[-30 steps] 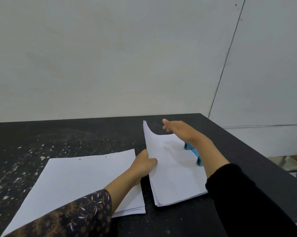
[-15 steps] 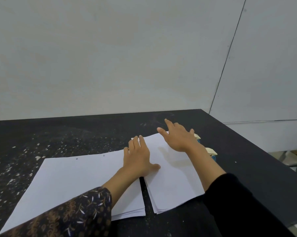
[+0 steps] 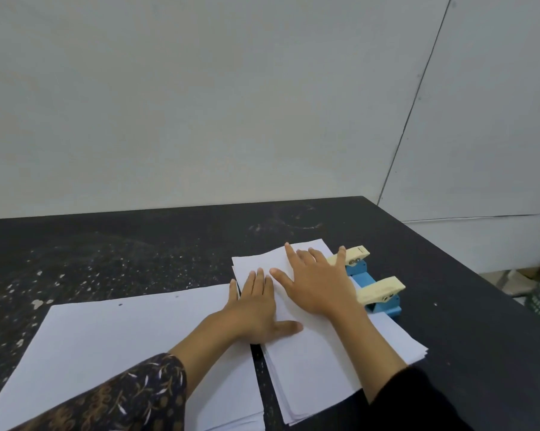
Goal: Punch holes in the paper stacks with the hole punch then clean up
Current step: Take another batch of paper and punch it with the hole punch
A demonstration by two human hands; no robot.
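Head view: left hand (image 3: 256, 309) and right hand (image 3: 315, 281) lay flat, fingers spread, gripping nothing, seemingly aligning the right paper stack (image 3: 318, 368) in the hole punch (image 3: 379, 293); pressing its levers probably came next.

Right of centre in the frame, a paper stack (image 3: 318, 362) is pressed flat by the left hand (image 3: 256, 309) and right hand (image 3: 315, 284), fingers spread. A blue hole punch (image 3: 374, 293) is seen at its right edge. A punched stack (image 3: 122, 346) is laid at lower left on the dark table (image 3: 138, 237).
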